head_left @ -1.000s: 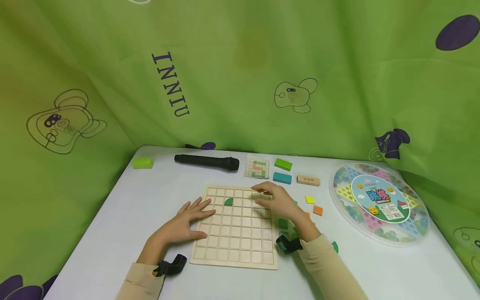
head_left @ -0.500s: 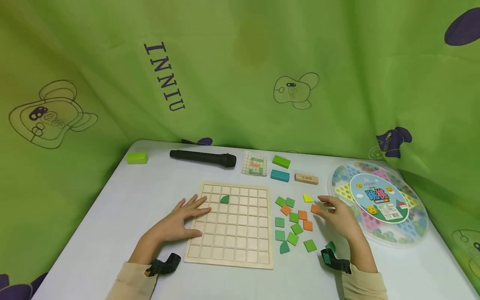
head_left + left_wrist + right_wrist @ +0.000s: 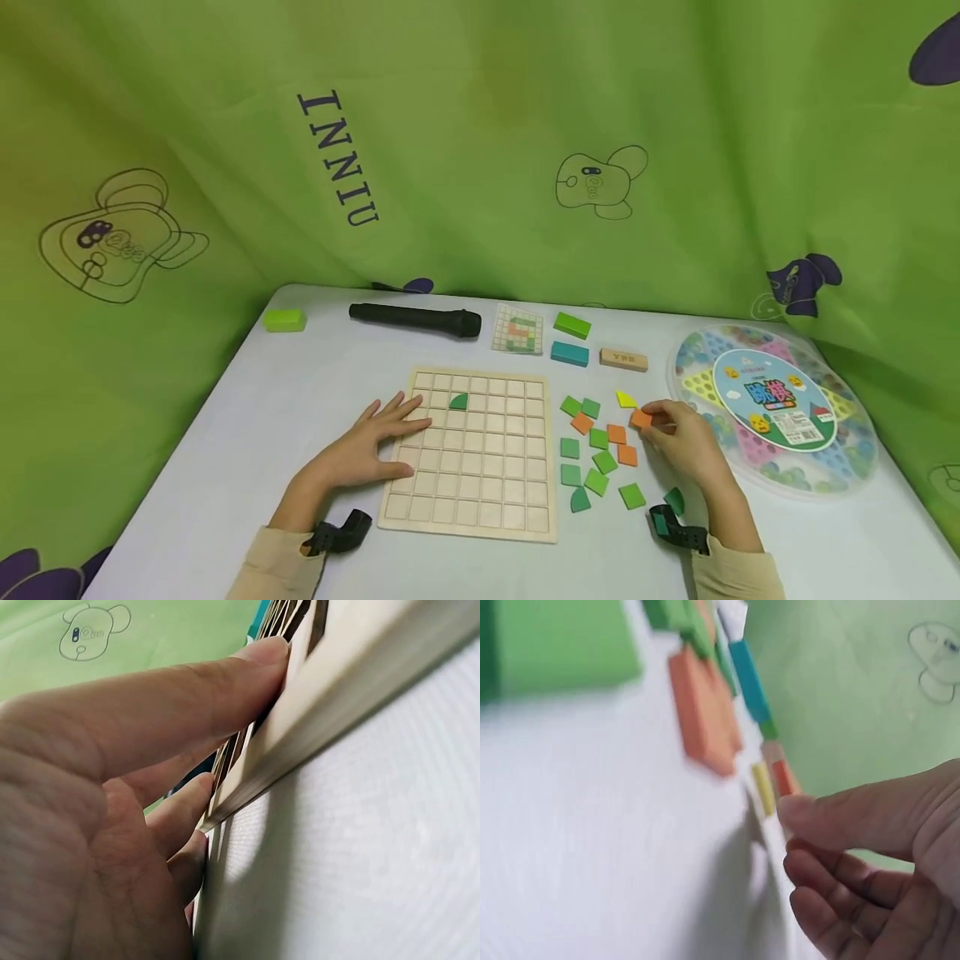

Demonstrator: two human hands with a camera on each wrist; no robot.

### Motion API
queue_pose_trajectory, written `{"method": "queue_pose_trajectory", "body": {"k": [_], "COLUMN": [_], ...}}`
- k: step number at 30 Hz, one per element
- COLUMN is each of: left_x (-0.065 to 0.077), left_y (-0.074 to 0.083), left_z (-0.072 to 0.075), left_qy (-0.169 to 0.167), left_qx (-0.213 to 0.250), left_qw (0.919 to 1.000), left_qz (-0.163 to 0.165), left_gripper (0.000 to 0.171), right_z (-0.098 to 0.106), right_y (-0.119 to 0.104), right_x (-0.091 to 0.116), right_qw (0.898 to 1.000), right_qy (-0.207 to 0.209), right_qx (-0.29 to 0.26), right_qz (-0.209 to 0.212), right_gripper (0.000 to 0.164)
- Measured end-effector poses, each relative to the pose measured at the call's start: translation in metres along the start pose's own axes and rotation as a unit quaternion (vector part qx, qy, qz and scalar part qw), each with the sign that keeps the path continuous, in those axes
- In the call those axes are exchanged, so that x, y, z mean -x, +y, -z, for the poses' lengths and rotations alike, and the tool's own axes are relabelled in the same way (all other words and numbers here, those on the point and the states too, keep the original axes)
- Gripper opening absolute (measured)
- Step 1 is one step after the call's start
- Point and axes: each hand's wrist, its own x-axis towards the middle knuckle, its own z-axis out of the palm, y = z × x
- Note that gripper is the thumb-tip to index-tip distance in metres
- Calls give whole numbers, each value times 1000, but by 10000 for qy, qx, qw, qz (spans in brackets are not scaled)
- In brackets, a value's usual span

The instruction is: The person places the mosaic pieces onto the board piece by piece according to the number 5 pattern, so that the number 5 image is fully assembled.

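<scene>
My left hand [image 3: 367, 448] rests on the left edge of a wooden grid board [image 3: 480, 467], fingers spread; in the left wrist view the thumb [image 3: 247, 682] lies on the board's rim. One dark green quarter-circle tile [image 3: 459, 402] sits in a cell in an upper row. Right of the board, my right hand [image 3: 686, 437] pinches an orange square tile [image 3: 641, 418] between thumb and fingers; the right wrist view shows this orange tile [image 3: 781, 778] at the thumb tip. A yellow quarter-circle tile [image 3: 626, 400] lies just beyond it.
Several green and orange tiles [image 3: 598, 438] lie between board and right hand. A round marble-game box [image 3: 697, 358] stands at the right. Behind are a black microphone [image 3: 412, 319], a pattern card [image 3: 517, 329] and blocks, including a blue one [image 3: 570, 354].
My right hand has moved from over the board's upper right to the loose tiles on the right and taken hold of an orange tile. The left hand stays on the board's edge.
</scene>
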Motion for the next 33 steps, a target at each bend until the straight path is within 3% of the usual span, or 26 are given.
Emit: {"method": "queue_pose_trajectory", "body": {"k": [3,8,15,19,24,33], "left_x": [-3,-7,-8,-7,-4,1], "left_y": [1,2,0,0,2,-1], "left_z": [-1,-1,0,1,2,4], "left_qy": [-54,-119,-103,-98,-111,-93], "left_qx": [-64,-109,-132,-129,-64,-125], "left_qw": [9999,9997,9998,9998,9999,9999], "left_qz": [-83,-158,-95,-78,-51,16], "left_gripper": [68,68,68,68,67,67], "right_z": [-2,-23,-72,-97,-120,-135], "right_y": [-15,-55,-118,-143,-160,-172], "right_x": [8,5,-20,-33,-43,-47], "right_qw": [9996,9941,9770,9722,9710,9682], "right_qy": [93,223,-460,-928,-1291,-1481], "right_qx": [-284,-929,-1616,-1569,-1241,-959], "right_qz": [13,520,1312,1467,1582,1775], "right_gripper": [30,30,27,25,23,19]}}
